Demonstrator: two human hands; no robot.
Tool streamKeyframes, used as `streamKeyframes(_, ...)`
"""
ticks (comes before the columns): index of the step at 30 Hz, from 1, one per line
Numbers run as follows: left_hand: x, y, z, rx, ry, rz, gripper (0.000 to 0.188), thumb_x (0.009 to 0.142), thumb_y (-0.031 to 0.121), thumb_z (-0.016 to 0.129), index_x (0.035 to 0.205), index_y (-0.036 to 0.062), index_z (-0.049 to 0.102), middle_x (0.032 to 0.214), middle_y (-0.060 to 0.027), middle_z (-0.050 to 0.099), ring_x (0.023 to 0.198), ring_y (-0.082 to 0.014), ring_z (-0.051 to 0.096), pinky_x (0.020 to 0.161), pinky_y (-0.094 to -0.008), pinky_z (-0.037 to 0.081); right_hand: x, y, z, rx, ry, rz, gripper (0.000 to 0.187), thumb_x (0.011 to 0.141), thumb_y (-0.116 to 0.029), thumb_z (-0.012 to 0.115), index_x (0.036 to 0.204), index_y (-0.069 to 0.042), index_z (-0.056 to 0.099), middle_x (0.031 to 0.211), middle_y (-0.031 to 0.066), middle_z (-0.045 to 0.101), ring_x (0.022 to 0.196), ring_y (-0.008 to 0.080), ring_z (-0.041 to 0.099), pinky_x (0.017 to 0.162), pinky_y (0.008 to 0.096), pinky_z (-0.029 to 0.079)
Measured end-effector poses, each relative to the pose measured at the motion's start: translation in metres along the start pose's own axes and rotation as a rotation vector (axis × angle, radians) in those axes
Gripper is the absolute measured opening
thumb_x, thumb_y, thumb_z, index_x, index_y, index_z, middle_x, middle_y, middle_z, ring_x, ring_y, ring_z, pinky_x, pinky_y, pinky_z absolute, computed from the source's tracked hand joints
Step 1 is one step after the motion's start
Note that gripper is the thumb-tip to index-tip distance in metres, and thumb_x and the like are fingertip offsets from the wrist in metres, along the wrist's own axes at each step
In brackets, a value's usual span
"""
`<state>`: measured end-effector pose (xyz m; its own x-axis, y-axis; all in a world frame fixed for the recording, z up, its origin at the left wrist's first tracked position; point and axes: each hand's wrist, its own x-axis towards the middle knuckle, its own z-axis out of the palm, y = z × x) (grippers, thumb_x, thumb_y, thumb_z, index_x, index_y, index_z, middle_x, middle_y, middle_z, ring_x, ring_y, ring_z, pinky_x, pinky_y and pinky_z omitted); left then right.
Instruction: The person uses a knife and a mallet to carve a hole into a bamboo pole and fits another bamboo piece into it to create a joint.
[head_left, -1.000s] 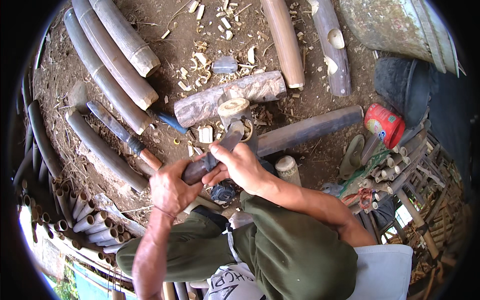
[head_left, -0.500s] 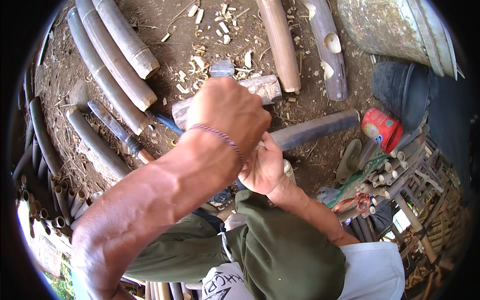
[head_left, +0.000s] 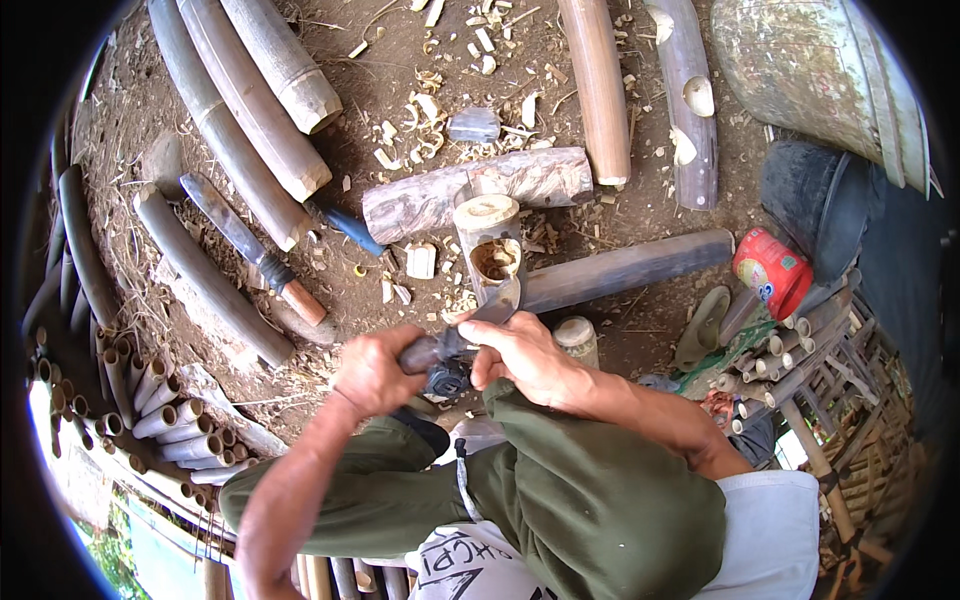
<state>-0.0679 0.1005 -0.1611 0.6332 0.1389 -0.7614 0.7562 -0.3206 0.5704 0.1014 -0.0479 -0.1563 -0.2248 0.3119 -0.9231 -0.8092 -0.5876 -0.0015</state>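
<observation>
My left hand point(head_left: 375, 372) is wrapped round the dark handle of a knife point(head_left: 492, 312), low in front of my knees. The blade points right and away, at the near end of a short bamboo piece. My right hand point(head_left: 535, 358) closes on the knife where blade and handle meet, its thumb laid along the blade. That bamboo piece point(head_left: 470, 240) rests against a barked log point(head_left: 410, 205). It has a pale cut top and a scooped opening with rough fibres inside. Part of its near end is hidden behind the blade and my right hand.
A machete point(head_left: 225, 225) and long bamboo poles point(head_left: 250, 120) lie to the left. A dark bamboo length point(head_left: 640, 268) stretches right toward a red container point(head_left: 768, 268). Notched bamboo point(head_left: 690, 130), a black bucket point(head_left: 815, 195) and a large tub point(head_left: 800, 70) are far right. Chips litter the soil.
My left hand, which was reaching out over the log, has drawn back toward my knees. The bamboo piece and the knife now show. The view has shifted slightly.
</observation>
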Motion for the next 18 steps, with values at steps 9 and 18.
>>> streamKeyframes(9,0.001,0.077,0.131,-0.723,0.274,-0.205,0.033,0.080,0.014,0.071,0.106,-0.0015,0.059,0.080,-0.0138,0.067,0.072,-0.0142,0.063,0.068,-0.0316,0.053,-0.001,0.001,-0.022,-0.677,0.396,-0.349,0.031,0.099,-0.027,0.057,0.096,0.001,0.067,0.079,0.0059,0.070,0.057,0.0112,0.060,0.053,0.0244,0.048)
streamKeyframes(18,-0.019,0.050,0.001,0.676,0.106,0.149,0.021,0.082,0.008,0.063,0.100,0.0080,0.053,0.087,-0.0113,0.061,0.070,-0.0286,0.067,0.066,-0.0419,0.053,0.025,0.038,-0.021,0.310,-0.294,-0.199,0.030,0.102,-0.029,0.053,0.123,-0.007,0.055,0.104,0.0060,0.071,0.072,0.0167,0.067,0.063,0.0290,0.056)
